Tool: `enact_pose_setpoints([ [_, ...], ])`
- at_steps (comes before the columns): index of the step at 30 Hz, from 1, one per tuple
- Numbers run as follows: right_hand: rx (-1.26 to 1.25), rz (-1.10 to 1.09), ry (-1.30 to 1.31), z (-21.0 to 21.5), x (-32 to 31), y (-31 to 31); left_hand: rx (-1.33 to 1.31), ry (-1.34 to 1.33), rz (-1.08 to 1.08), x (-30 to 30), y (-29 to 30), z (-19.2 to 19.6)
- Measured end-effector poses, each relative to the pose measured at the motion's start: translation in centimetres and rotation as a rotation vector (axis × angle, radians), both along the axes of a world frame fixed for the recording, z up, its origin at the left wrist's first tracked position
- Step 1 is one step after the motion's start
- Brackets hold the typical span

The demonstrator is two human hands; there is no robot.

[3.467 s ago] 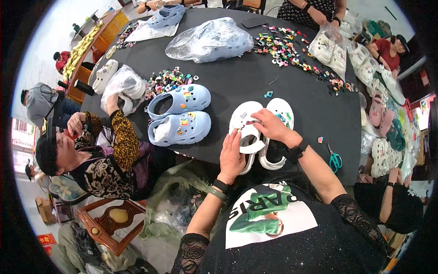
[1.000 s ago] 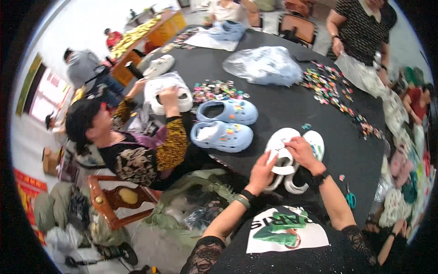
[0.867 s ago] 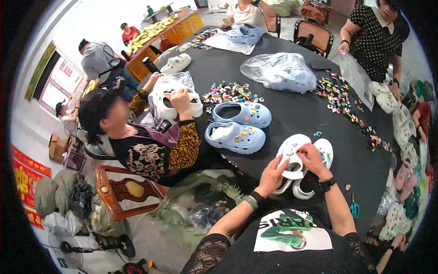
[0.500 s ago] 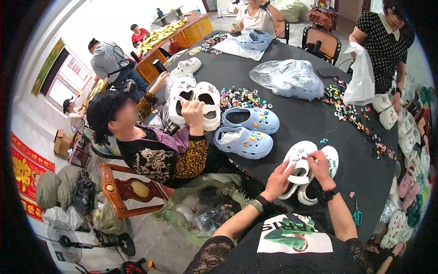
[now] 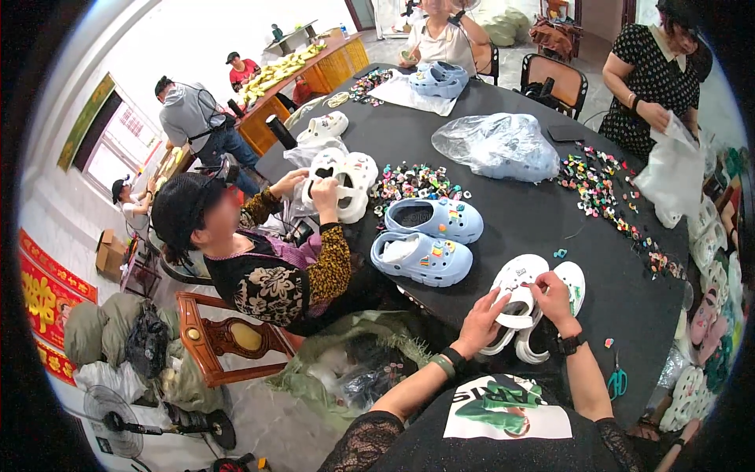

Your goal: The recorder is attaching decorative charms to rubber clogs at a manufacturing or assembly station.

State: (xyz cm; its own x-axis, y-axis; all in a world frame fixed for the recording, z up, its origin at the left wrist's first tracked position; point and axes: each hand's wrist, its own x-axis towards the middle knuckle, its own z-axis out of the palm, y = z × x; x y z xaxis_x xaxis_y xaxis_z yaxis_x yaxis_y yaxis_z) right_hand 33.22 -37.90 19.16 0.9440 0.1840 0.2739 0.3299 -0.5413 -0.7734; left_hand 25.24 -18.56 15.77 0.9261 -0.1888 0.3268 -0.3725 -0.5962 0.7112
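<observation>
A white clog (image 5: 515,271) lies in front of me on the dark table, its toe pointing away. My left hand (image 5: 478,324) is closed around the left side of its opening, thumb along the upper. On the clog's right side my right hand (image 5: 557,303) presses its fingertips together at the upper; whatever they pinch is too small to make out. A second white clog (image 5: 572,282) with green decoration rests just right of it, partly behind my right hand. Two light blue clogs with colourful charms, a farther one (image 5: 444,220) and a nearer one (image 5: 425,258), stand to the left.
Charms lie heaped at the middle (image 5: 421,182) and right (image 5: 602,189) of the table (image 5: 527,212). Teal-handled scissors (image 5: 617,381) lie near its right edge. A clear bag (image 5: 497,145) covers blue clogs. At left, a co-worker handles white clogs (image 5: 355,185); another, at right, holds a white bag (image 5: 668,177).
My right hand's fingers have curled in closer to the clog's upper; my left hand keeps its hold. The left co-worker has tilted the white clogs; the right co-worker's white bag has shifted rightward.
</observation>
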Motion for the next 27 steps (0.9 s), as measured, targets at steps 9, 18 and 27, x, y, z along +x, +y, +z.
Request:
enact_pose_setpoints([
  [9,0.016,-0.04,0.042,0.32,-0.18,0.56,-0.017,0.029,0.005,0.11,-0.04,-0.01],
  [18,-0.069,-0.038,0.011,0.55,-0.21,0.8,-0.031,0.014,0.005,0.13,0.03,-0.68],
  [27,-0.069,-0.036,0.024,0.64,-0.26,0.82,-0.061,0.004,0.011,0.1,-0.06,-0.56],
])
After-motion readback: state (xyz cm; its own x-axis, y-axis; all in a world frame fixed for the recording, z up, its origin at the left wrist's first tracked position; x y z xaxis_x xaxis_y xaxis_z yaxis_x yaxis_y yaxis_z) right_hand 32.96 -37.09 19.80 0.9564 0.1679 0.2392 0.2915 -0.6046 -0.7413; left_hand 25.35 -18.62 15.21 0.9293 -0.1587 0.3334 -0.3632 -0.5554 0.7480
